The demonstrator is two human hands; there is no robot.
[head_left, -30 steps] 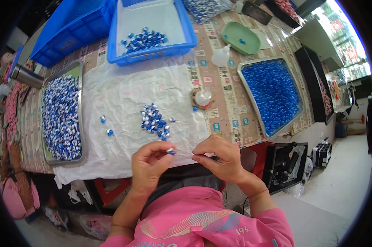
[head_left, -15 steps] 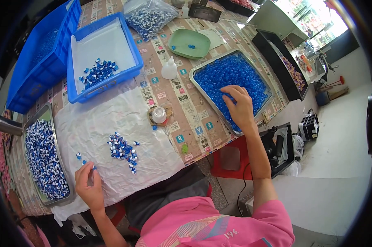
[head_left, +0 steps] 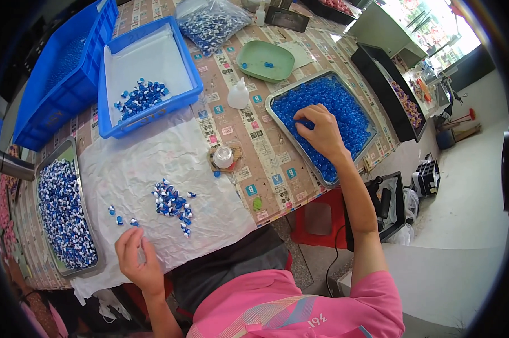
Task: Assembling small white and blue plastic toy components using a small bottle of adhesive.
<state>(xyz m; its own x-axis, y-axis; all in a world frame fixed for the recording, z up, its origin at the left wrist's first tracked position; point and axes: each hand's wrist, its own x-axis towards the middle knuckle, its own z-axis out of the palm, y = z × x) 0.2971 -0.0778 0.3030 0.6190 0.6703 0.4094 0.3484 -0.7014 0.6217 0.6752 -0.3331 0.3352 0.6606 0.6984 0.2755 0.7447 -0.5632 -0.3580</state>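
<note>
Left fingers (head_left: 133, 239) stand apart near 3 glossy beads (head_left: 119, 220) on crinkled paper (head_left: 153, 155) across the worktop (head_left: 266, 163); right fingers (head_left: 308, 114) curl, grip unclear, over smooth blue beads (head_left: 347, 110) in a metal tray (head_left: 295, 141); pale floor (head_left: 463, 214) beyond.

White characters mark the near pink fabric shirt (head_left: 294, 307); white letters in blue squares dot the brown striped tablecloth (head_left: 266, 177); dark marks, unclear, cross the far-left rectangular blue plastic tray's near rim (head_left: 153, 116).
</note>
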